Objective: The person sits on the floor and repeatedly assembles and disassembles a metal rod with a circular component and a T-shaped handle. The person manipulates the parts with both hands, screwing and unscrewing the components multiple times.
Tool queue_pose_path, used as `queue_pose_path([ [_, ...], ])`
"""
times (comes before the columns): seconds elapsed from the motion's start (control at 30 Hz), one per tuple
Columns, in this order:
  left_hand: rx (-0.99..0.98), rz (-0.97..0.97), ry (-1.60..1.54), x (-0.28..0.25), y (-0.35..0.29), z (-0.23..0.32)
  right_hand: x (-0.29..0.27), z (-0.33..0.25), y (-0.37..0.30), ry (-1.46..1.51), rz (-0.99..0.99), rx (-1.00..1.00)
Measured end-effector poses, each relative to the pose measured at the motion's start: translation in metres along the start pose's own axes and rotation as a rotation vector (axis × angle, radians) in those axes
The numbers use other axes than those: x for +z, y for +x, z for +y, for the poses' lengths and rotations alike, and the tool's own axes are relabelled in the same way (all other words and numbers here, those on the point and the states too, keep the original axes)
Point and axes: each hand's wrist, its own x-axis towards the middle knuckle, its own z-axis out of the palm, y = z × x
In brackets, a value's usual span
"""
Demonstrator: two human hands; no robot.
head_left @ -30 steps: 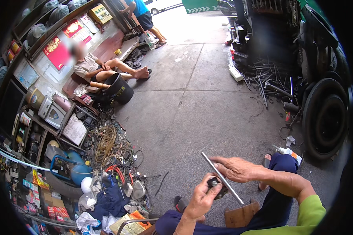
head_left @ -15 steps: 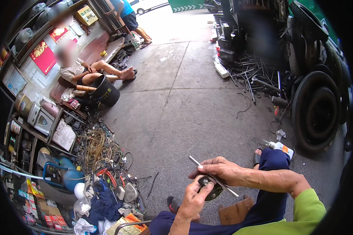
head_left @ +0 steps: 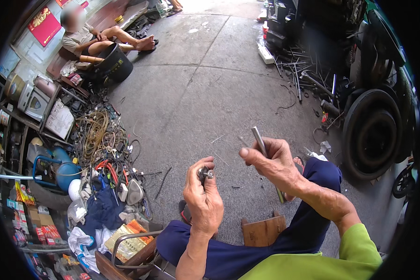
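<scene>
My left hand [head_left: 203, 200] is closed around a small dark part with a shiny metal stud [head_left: 206, 174]; my palm and fingers hide most of it. To its right and a little farther away, my right hand [head_left: 280, 163] is wrapped round a thin metal rod [head_left: 258, 140]. The rod leans steeply, its upper end showing above the fingers and its lower end below the hand. A blurred thin grey tip sticks up by the right thumb; I cannot tell whether it belongs to another tool. The hands are apart, and the rod does not touch the dark part.
A small wooden stool [head_left: 264, 231] stands between my legs. Tangled cables [head_left: 94, 133] and loose parts line the left side. Metal rods [head_left: 297, 79] and a wheel [head_left: 372, 133] lie to the right. Another person sits behind a black bucket [head_left: 114, 63] at the far left.
My hands have moved apart. The rod, earlier slanting across the dark part, now stands steeply in my right hand. The left hand has turned more upright, and the view has tilted down.
</scene>
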Motion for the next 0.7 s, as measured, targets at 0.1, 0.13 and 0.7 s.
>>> queue_pose_path([
  [0.1,0.015,-0.016,0.008,0.005,0.000,-0.004,0.009,-0.002,-0.003,0.036,-0.068,0.063],
  [0.13,0.064,-0.012,0.036,0.006,0.000,-0.006,0.011,-0.002,-0.002,0.058,-0.116,0.075],
  [0.7,0.139,-0.067,0.250,0.010,-0.006,-0.010,0.019,0.002,-0.007,-0.017,-0.241,0.098],
])
